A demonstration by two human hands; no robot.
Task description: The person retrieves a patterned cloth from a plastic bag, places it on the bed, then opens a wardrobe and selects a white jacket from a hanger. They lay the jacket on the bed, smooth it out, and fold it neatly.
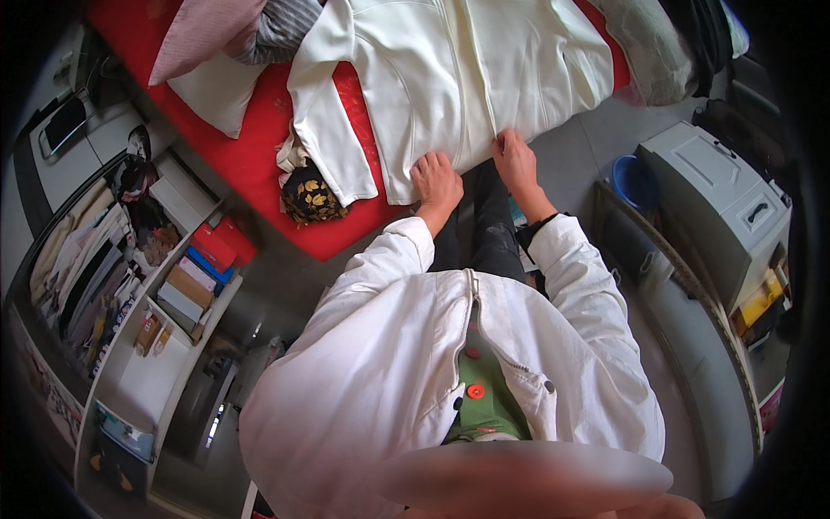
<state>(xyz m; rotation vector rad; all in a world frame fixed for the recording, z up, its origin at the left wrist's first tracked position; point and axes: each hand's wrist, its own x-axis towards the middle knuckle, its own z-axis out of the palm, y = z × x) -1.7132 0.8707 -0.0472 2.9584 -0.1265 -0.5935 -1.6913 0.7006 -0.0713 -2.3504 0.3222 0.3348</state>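
Observation:
A white long-sleeved jacket (415,91) lies spread over a red bed cover (259,175), its hem towards me. At the hem, left of the front opening, my left hand (437,186) curls its fingers over the cloth; its thumb is hidden. My right hand (516,161) pinches the lower corner of the front edge between thumb and fingers. The sleeve on the left lies bent outward and downward. Under its cuff side rests a bundled black cloth with gold leaf print (312,196). The jacket's collar is out of view.
Pillows (217,91) and grey striped fabric (282,32) lie at the bed's upper left. Shelves with boxes (188,292) and hanging clothes (91,259) stand left. A blue bucket (632,181), a pale cabinet (707,175) and a curved-looking rail edge (687,292) are on the right.

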